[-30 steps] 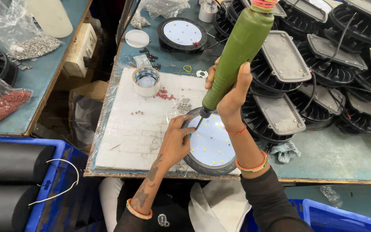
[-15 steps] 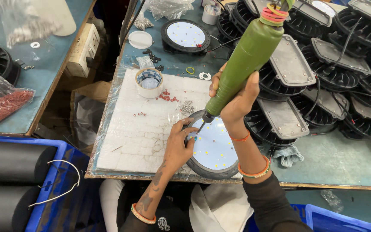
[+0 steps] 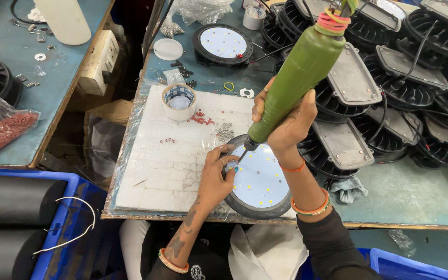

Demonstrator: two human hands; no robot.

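I see my right hand (image 3: 286,122) wrapped tight around the green electric screwdriver (image 3: 299,78), which tilts up and away while its bit tip touches the white LED board of the round lamp (image 3: 257,181). That lamp is my landmark: it lies at the near edge of the workbench (image 3: 416,192), partly on the white foam pad (image 3: 167,155). My left hand (image 3: 216,179) rests on the lamp's left rim, fingers pinched together right at the bit tip; I cannot tell what they pinch. Beyond the lamp on the pad lie small piles of screws (image 3: 225,130) and red washers (image 3: 201,118), and farther left a tape roll (image 3: 179,101). Right of the lamp, black finned housings (image 3: 369,103) are stacked.
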